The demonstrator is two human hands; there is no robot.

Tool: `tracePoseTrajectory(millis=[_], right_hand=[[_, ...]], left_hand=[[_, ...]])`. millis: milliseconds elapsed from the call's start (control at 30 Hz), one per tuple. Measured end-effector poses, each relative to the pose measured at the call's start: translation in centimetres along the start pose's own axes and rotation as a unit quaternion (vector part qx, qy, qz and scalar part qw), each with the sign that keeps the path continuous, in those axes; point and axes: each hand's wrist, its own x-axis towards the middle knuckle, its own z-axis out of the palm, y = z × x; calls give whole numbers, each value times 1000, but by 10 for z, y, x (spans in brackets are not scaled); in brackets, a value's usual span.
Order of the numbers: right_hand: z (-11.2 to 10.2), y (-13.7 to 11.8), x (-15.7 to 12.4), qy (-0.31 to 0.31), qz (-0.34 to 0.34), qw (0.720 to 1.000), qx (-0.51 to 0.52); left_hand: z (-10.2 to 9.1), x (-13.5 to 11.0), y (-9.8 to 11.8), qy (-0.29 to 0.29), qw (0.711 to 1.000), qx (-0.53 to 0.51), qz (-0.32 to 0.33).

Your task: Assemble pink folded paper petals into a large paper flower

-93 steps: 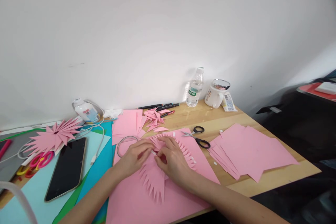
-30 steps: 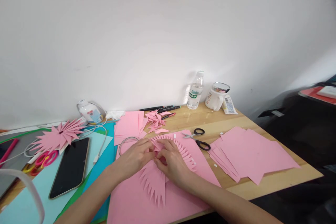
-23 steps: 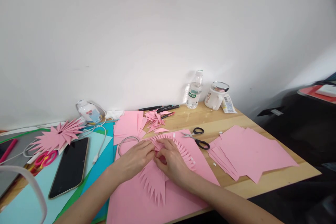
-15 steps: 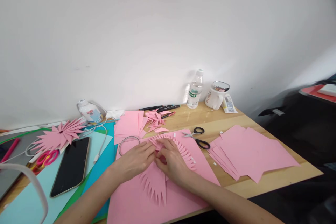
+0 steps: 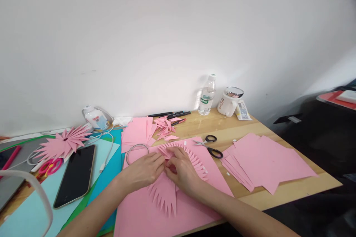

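A pleated pink paper piece with zigzag, pointed edges (image 5: 164,197) lies over a large pink sheet (image 5: 133,214). Both hands meet at its middle. My left hand (image 5: 146,168) is closed, its fingertips pinching the folded paper. My right hand (image 5: 180,168) pinches the same paper from the right, thumb against fingers. The fingers hide the exact spot they grip. A fan of pleats (image 5: 196,161) spreads behind and to the right of my right hand. A grey ring-shaped loop (image 5: 138,145) lies just behind my left hand.
Black-handled scissors (image 5: 211,145) lie right of the hands, near stacked pink sheets (image 5: 267,163). A phone (image 5: 76,176) and a folded pink rosette (image 5: 65,140) are at left. Pink scraps (image 5: 166,127), a water bottle (image 5: 207,96) and a mug (image 5: 228,103) stand near the wall.
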Motion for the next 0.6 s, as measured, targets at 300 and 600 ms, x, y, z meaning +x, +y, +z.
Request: tracePoseTrajectory(millis=[300,600], right_hand=[[0,0,0,5,-1,1000,5],[1,1,0,9,1,1000,9]], left_hand=[[3,-1,2,0,999,45,16],[7,-4,-1,-26,995,-87,-51]])
